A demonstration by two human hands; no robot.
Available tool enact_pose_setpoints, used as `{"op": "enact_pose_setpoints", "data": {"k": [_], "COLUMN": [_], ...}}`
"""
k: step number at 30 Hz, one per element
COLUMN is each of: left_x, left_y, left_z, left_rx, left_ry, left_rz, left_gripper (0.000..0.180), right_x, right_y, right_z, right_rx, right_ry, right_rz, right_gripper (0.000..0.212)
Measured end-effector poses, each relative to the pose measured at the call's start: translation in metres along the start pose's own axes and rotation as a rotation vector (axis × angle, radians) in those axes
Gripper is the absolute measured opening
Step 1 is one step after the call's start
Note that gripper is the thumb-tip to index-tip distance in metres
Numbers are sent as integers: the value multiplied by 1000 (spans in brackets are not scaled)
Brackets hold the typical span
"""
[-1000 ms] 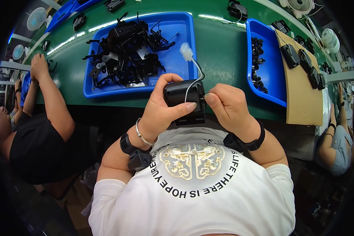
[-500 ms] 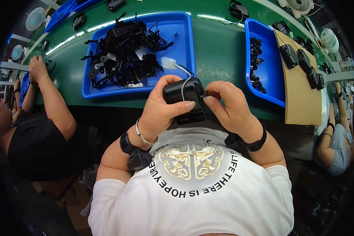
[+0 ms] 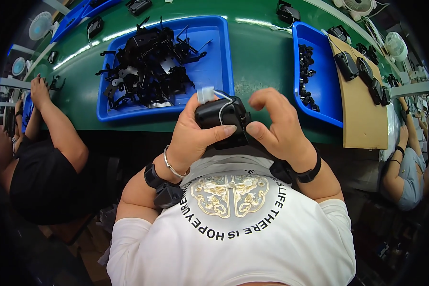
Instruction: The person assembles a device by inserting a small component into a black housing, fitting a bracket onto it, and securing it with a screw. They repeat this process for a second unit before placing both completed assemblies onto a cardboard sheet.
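Note:
My left hand (image 3: 188, 136) grips a black plastic housing (image 3: 219, 113) with rounded corners, its thumb lying across the near face. A thin grey cable loops over that face and ends in a white connector plug (image 3: 205, 94) beside my left fingers. From the housing's right side sticks out a small black knob (image 3: 248, 116). Just right of the knob, my right hand (image 3: 287, 129) is open, thumb and forefinger spread with a gap between them. The thumb tip is close to the housing; whether it touches cannot be made out. The housing's underside is hidden.
A blue tray (image 3: 228, 57) heaped with black metal brackets (image 3: 148, 66) lies ahead on the green table (image 3: 262, 62). Right of it, another blue tray (image 3: 326, 97) holds small black parts. Several black housings rest on a cardboard sheet (image 3: 362, 126). Co-workers sit at both sides.
My right thumb and forefinger have come off the knob and spread apart. The white plug has dropped from above the housing to beside my left fingers.

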State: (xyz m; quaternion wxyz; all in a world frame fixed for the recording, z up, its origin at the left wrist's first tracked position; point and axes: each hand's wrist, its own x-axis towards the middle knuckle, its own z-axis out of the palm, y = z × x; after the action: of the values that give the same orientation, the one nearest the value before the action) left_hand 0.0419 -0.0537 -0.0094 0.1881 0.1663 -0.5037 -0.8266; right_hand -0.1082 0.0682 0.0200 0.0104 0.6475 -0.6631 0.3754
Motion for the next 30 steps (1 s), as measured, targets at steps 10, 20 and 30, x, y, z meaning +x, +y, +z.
{"op": "enact_pose_setpoints", "data": {"k": [10, 20, 30], "left_x": [-1, -5, -1], "left_y": [6, 13, 11], "left_z": [-6, 6, 2], "left_rx": [484, 150, 259], "left_ry": [-174, 33, 63], "left_rz": [39, 113, 228], "left_gripper": [47, 40, 36], "right_x": [-4, 1, 4], "right_y": [-4, -10, -28], "right_z": [15, -8, -15], "right_rx": [233, -68, 58], "right_ry": [24, -8, -176], "right_rz": [221, -50, -93], "right_gripper": [31, 52, 66]}}
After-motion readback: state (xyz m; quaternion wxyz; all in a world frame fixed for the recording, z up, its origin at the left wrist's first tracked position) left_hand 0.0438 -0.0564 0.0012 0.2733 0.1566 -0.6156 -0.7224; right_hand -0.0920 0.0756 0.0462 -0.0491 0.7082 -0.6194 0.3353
